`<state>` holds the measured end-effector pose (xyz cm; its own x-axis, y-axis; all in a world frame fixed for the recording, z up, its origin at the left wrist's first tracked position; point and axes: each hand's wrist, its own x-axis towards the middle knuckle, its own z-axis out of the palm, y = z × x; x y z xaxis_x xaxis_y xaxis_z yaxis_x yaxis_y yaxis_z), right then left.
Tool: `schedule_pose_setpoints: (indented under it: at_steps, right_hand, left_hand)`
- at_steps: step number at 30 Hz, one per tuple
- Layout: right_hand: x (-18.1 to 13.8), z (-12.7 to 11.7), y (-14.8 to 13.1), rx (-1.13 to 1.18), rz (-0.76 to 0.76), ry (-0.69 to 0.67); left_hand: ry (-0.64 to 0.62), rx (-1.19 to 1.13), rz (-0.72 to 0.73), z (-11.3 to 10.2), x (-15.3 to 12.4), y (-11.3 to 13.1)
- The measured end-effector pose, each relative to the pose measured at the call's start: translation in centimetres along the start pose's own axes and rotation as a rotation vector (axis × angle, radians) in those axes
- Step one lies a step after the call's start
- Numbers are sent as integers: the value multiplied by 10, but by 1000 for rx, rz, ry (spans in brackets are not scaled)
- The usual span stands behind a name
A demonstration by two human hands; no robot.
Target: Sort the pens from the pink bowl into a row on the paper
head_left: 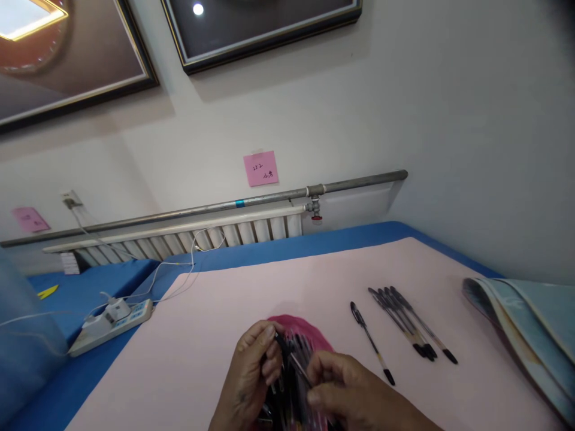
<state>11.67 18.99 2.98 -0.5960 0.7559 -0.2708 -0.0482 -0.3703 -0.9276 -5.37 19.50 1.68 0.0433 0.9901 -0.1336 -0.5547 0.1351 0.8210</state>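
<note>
Head view, lower centre: left grip [252, 362] pinches the black end of a pen [299, 366], right grip [339, 386] its shaft; aligning both over the pink container [309, 326] should help.

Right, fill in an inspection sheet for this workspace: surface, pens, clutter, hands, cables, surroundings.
Surface: pink sheet over blue cloth.
Pens: many in a pink container; right of it, one lone pen and a small group of pens side by side.
Clutter: folded light-blue sheets at the right edge.
Hands: left hand pinches a dark piece; right hand holds a slim, blurred pen.
Cables: white cables by the power strip, left.
Surroundings: radiator, pipe, wall note.
</note>
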Motion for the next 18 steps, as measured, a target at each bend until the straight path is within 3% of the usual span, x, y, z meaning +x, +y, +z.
schedule_pose_setpoints:
  at_steps: [4, 9, 14, 18]
  right_hand:
    - [-2, 4, -1, 67, 42, -87]
    - [0, 5, 2, 12, -10, 49]
    - [0, 8, 4, 194, 85, -40]
    - [5, 5, 8, 150, 32, -10]
  left_hand:
    - [3, -5, -11, 1, -1, 0]
    - [5, -5, -7, 2, -1, -1]
    - [-12, -4, -18, 0, 1, -2]
    - [-10, -4, -22, 0, 1, -3]
